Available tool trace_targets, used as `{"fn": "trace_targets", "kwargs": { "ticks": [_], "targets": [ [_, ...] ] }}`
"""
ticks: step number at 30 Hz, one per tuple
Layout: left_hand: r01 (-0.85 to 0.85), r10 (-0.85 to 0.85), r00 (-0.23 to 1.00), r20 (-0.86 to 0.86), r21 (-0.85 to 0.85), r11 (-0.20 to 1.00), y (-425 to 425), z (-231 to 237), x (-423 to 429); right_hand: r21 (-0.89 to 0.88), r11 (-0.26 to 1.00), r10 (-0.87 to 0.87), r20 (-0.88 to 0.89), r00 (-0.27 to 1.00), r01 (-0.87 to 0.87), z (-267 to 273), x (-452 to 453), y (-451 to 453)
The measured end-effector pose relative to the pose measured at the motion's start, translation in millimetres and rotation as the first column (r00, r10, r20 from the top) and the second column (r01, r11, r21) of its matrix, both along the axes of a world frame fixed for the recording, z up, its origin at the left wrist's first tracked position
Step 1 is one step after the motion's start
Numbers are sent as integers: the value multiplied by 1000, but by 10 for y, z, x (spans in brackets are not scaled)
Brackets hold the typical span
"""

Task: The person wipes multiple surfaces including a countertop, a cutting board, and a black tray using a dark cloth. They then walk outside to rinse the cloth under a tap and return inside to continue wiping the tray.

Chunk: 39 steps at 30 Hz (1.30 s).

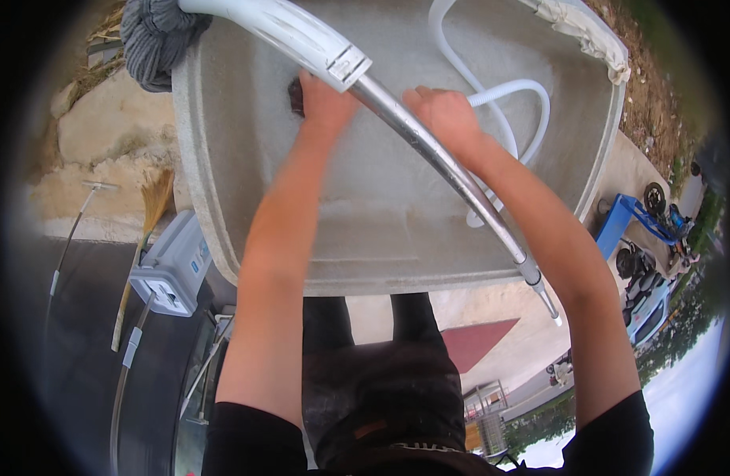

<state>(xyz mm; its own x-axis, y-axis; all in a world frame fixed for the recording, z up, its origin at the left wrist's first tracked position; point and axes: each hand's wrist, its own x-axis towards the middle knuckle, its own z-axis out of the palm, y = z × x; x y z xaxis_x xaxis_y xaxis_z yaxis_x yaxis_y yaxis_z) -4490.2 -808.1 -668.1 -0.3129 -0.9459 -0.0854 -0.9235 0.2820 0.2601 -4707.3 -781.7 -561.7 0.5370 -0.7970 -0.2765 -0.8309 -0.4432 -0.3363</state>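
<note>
My left hand is low in a grey concrete wash basin, against a small dark object I cannot identify. Its fingers are mostly hidden behind a mop's white plastic sleeve, and that forearm is blurred. To its right, my right hand is curled into a fist at a white corrugated hose, which runs into the hand. The hose loops through the basin to an end by my right forearm. Between me and my hands, the mop's metal pole slants across the basin.
The mop's grey yarn head hangs at the far left corner. White cloth drapes the far right rim. At left stand a grey mop bucket with a pole, a straw broom and a long-handled tool. A blue cart stands right.
</note>
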Motion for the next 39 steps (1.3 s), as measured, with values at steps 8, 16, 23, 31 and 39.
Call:
{"fn": "trace_targets", "kwargs": {
  "ticks": [8, 16, 23, 31, 39],
  "targets": [
    [-51, 75, 992, -100, 224, 973, -12, 804, 35, 110, 992, -53, -33, 998, 57, 278, 40, -28],
    [-21, 25, 998, -62, 59, 998, 699, 266, -8, 88, 996, -23, -27, 999, 26, 135, -44, 48],
    [-164, 196, 978, -65, 326, 931, 278, 329, -231, 79, 993, -81, -22, 996, 82, 239, -58, 72],
    [-32, 32, 999, -16, -8, 999, 602, 422, -225, 91, 992, -82, -15, 997, 83, 274, -88, 113],
    [49, -64, 969, -239, -69, 996, 107, -44, -456, 135, 988, -62, -70, 996, 71, 146, -151, 218]
  ]
}}
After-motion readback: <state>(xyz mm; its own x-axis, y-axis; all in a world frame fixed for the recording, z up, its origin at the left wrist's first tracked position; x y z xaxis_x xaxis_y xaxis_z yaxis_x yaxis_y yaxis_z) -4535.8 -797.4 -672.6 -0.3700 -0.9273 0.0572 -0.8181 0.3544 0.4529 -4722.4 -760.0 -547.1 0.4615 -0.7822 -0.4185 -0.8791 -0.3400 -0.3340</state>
